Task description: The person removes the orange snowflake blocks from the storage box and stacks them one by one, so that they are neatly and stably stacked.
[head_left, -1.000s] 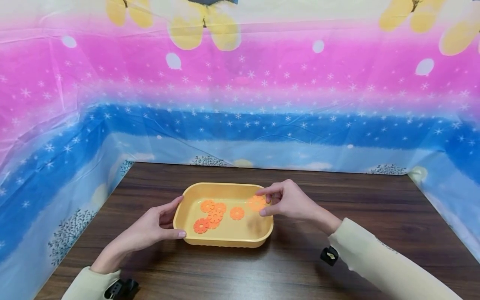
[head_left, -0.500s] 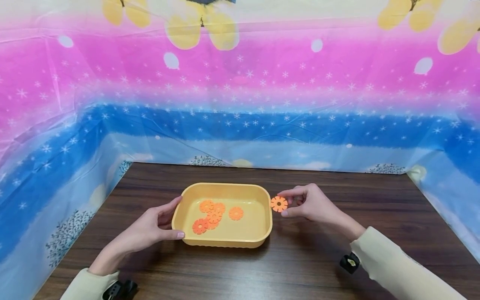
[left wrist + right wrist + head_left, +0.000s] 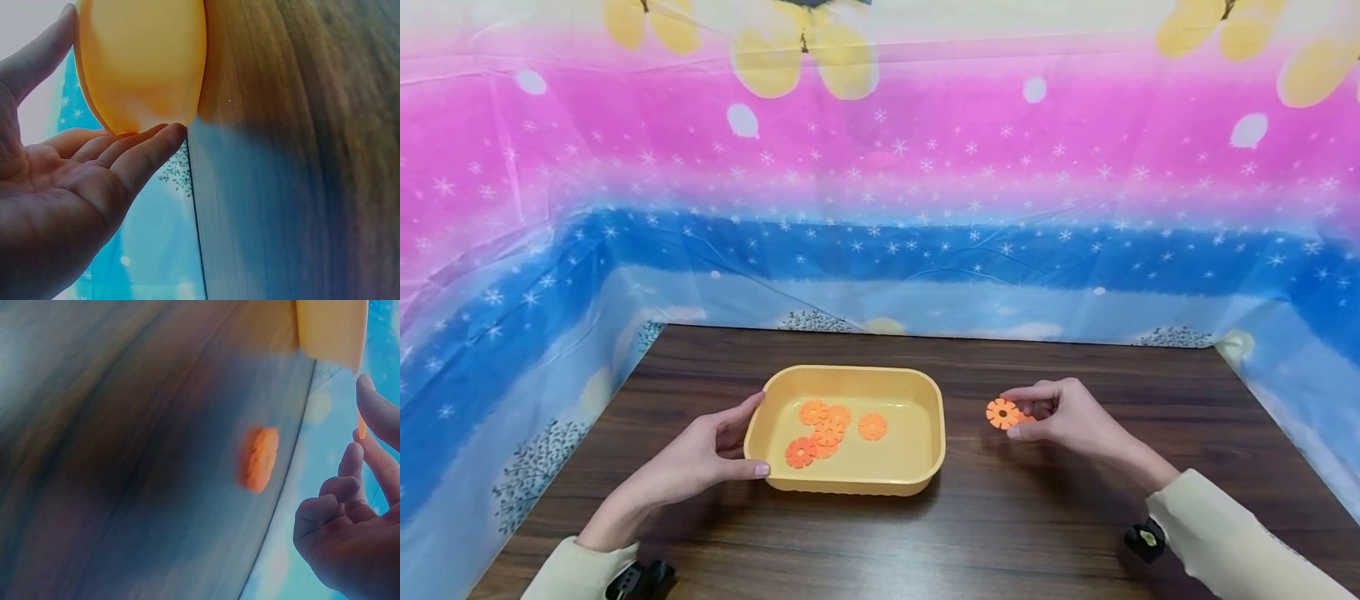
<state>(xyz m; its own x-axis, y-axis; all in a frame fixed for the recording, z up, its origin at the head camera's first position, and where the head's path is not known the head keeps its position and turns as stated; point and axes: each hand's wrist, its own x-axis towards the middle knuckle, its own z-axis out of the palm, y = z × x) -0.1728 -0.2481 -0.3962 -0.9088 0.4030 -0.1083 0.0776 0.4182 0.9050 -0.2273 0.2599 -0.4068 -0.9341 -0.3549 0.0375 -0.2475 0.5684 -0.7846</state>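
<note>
In the head view a yellow plastic tray (image 3: 886, 482) stands on the table, several orange flower-shaped discs (image 3: 872, 427) lying flat on its floor, some overlapping. My left hand (image 3: 703, 454) holds the tray's left end, thumb at the near corner and fingers along the side. To the right of the tray, my right hand (image 3: 1071, 421) pinches an orange flower-shaped disc (image 3: 1002, 413) between thumb and forefinger, above the table. The right wrist view shows this held disc (image 3: 362, 425) edge-on. Another orange disc (image 3: 262, 459) lies on the table below the hand, mostly hidden in the head view.
Dark wood-grain table (image 3: 880, 550) surrounds the tray. A pink and blue patterned cloth (image 3: 880, 250) hangs along its back and sides. Black wrist cameras (image 3: 1145, 540) sit at both cuffs.
My right hand has moved right, from over the tray's right end to above the table, carrying the pinched orange disc. The left hand and tray stay in place.
</note>
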